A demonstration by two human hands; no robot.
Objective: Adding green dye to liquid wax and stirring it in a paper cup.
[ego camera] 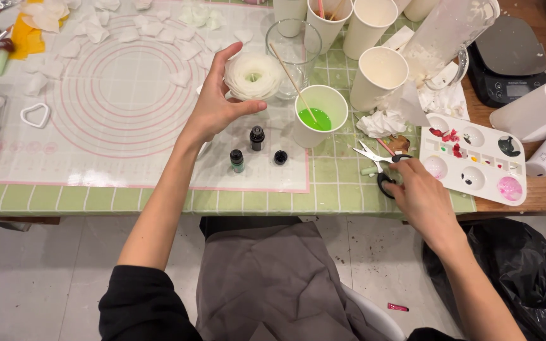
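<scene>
The left hand (pixel 213 107), upper centre of the frame, cups one white flower (pixel 253 76) between spread fingers and thumb. Just below it stand three small dark bottles (pixel 257 137). To its right sits one paper cup of green liquid (pixel 321 115) with a wooden stick in it, beside one clear glass (pixel 296 41) and four more white cups (pixel 379 77) along the top edge. The right hand (pixel 421 192), lower right, closes on the black handles of one pair of scissors (pixel 377 161) near the table's front edge, touching one white paint palette (pixel 475 158). The white mat (pixel 115 101) at left has open room in its ringed middle
</scene>
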